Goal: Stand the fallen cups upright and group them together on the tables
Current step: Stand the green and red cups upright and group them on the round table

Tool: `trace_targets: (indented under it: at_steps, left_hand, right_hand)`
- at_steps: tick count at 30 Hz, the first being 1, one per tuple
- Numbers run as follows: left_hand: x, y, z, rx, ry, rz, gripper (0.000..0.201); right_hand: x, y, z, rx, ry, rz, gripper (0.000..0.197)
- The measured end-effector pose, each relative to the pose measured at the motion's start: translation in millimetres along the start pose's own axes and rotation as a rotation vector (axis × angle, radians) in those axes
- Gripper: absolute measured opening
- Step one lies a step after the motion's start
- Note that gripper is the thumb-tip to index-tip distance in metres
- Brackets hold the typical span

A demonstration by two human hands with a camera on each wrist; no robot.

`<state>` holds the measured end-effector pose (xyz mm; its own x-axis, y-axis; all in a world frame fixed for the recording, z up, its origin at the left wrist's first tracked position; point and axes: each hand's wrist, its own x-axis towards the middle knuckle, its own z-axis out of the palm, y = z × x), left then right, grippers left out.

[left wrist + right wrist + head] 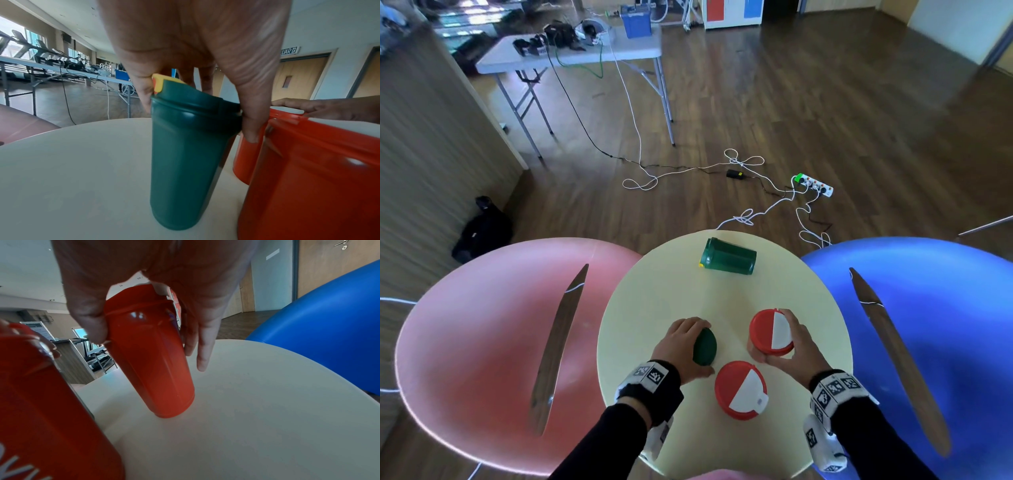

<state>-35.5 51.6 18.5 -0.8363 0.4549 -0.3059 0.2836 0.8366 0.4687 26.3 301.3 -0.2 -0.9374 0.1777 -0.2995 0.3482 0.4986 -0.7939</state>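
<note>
Cream round bench (654,301) at frame centre: left hand (681,346) grips a green cup (704,346), right hand (796,342) grips a red cup (765,330), both upright; another green cup (727,256) lies fallen above.

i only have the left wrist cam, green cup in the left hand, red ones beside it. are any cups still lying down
Observer: Yes, one. A second green cup lies on its side at the far edge of the yellow round table.
Operator: what is the right hand doing, i only see fingertips
Observer: The right hand grips the farther red cup near its lid; in the right wrist view that cup is tilted.
Operator: and the near red cup
Observer: The nearer red cup stands upright and free, between the left hand with its green cup and the right hand.
</note>
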Motion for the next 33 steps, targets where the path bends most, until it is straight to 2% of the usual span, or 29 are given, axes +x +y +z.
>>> trace_targets:
  at_steps: [4,7,12,16,20,24,31,33]
  left_hand:
    - [7,-3,-11,-0.054,-0.074,-0.041,0.075]
    - [20,-7,-32,-0.151,-0.080,-0.105,0.066]
    - [63,-13,-75,-0.129,0.045,-0.122,0.055]
    - [114,-13,-97,-0.120,0.063,-0.109,0.053]
    - [168,-11,-101,-0.098,0.032,-0.107,0.058]
    - [213,-11,-91,0.002,-0.073,-0.102,0.070]
    - [255,-9,-75,0.041,-0.216,-0.067,0.100]
    - [260,-8,-69,0.048,-0.243,-0.069,0.103]
  right_hand:
    - [0,-2,0,0.012,0.008,-0.002,0.096]
    - [-1,-2,0,0.030,0.007,-0.009,0.095]
    - [0,0,0,0.046,-0.002,0.002,0.095]
    - [1,7,1,0.044,-0.011,0.002,0.095]
    - [4,14,2,0.019,0.002,-0.022,0.099]
    - [6,17,3,-0.024,-0.003,-0.057,0.105]
    - [5,21,6,-0.006,0.009,-0.027,0.104]
    - [4,21,6,-0.010,0.007,-0.006,0.104]
